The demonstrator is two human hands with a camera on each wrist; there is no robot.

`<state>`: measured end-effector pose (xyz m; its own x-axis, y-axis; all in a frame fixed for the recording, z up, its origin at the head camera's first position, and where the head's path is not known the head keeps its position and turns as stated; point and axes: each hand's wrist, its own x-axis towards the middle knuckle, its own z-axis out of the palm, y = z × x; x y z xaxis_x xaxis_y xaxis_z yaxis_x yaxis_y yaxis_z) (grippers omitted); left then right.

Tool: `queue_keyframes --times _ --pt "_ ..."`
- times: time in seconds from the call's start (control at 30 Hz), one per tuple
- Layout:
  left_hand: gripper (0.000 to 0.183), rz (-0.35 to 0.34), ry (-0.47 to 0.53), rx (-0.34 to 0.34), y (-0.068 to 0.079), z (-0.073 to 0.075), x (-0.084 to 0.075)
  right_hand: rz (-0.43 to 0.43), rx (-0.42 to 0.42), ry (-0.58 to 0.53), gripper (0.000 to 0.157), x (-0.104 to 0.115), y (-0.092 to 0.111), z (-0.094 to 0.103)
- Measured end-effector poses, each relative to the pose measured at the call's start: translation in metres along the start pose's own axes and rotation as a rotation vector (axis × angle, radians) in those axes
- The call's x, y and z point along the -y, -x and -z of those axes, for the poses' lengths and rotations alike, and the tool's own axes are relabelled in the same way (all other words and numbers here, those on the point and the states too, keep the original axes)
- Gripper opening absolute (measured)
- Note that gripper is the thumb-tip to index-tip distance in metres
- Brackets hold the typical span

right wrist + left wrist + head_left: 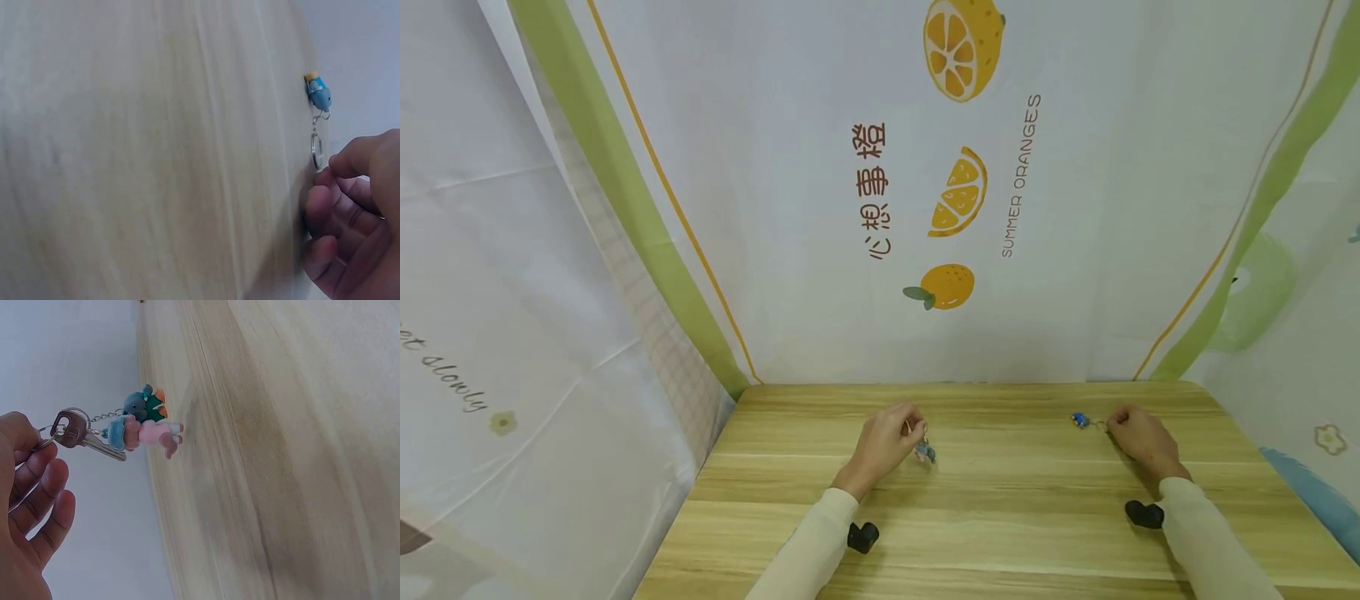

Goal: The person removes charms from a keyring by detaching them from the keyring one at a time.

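My left hand (pixel 883 442) pinches a metal key ring above the wooden table. From that ring hang a key (pixel 74 430) with a brown head, a pink figure charm (pixel 153 433) with a blue-green top, and a dark teal figure charm (pixel 139 406) with orange parts. Over at the right, the thumb and forefinger of my right hand (pixel 1146 437) pinch the end of a keychain's ring (pixel 317 152). A short chain links this ring to a blue and grey figure charm (pixel 319 94) with a yellow end, which lies on the tabletop.
The wood-grain table (pixel 1000 517) ends at a white curtain (pixel 812 333) printed with oranges and lettering. More printed cloth (pixel 550 275) hangs on the left side, and another cloth (pixel 1307 358) on the right. Black wrist-worn devices (pixel 862 537) show at both sleeves.
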<state>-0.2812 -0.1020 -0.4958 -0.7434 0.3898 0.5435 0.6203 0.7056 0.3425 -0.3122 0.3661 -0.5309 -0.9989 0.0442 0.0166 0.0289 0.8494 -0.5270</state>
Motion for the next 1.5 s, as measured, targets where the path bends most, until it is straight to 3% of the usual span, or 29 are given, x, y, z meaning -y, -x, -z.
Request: queue_keyframes --times 0.27,0.53,0.77,1.13,1.5 --pt "0.005 0.009 0.013 0.015 -0.001 0.003 -0.002 0.127 -0.067 -0.024 0.033 0.023 -0.004 -0.007" --pt "0.007 -0.008 0.027 0.016 -0.002 0.001 -0.002 0.205 -0.033 -0.101 0.03 0.074 -0.003 -0.025" --pt "0.007 0.002 0.032 0.021 -0.003 0.0 -0.002 0.358 -0.037 -0.092 0.021 0.127 0.001 -0.046" --pt "0.008 0.017 0.031 0.021 -0.004 -0.001 -0.005 0.492 0.027 -0.073 0.014 0.188 0.012 -0.083" --pt "0.008 -0.004 0.061 0.021 -0.005 -0.001 -0.007 0.587 0.167 -0.2 0.016 0.213 0.019 -0.11"
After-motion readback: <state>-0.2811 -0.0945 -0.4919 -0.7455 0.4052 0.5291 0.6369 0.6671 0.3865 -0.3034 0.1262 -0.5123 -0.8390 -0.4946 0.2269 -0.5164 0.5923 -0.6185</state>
